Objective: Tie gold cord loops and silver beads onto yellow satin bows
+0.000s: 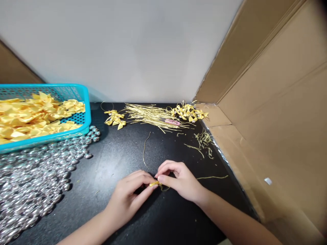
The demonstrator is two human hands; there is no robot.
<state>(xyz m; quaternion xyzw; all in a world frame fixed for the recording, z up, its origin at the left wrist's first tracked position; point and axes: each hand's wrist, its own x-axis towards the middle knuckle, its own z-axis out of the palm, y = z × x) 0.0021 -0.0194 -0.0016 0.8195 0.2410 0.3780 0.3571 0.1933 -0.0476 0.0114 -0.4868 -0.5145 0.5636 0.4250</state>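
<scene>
Between my two hands, just above the black table, is a small yellow ribbon bow (154,183), mostly covered by fingers. My left hand (131,192) pinches it between thumb and fingertips. The thumb and index finger of my right hand (180,180) are pressed together at the bow's other side, on a thin gold cord (165,188). Part of the cord loops below the right fingers, and a length of cord (213,177) sticks out to the right behind that hand. Another loose cord (144,149) lies on the table beyond the hands.
On the left, a blue basket (89,112) holds yellow bows (38,115), with many silver beads (43,180) spread before it. At the back lie cut gold cords (145,114), pink snips (172,121) and two bow piles (114,119). Cord scraps (204,137) lie near the cardboard wall (276,102).
</scene>
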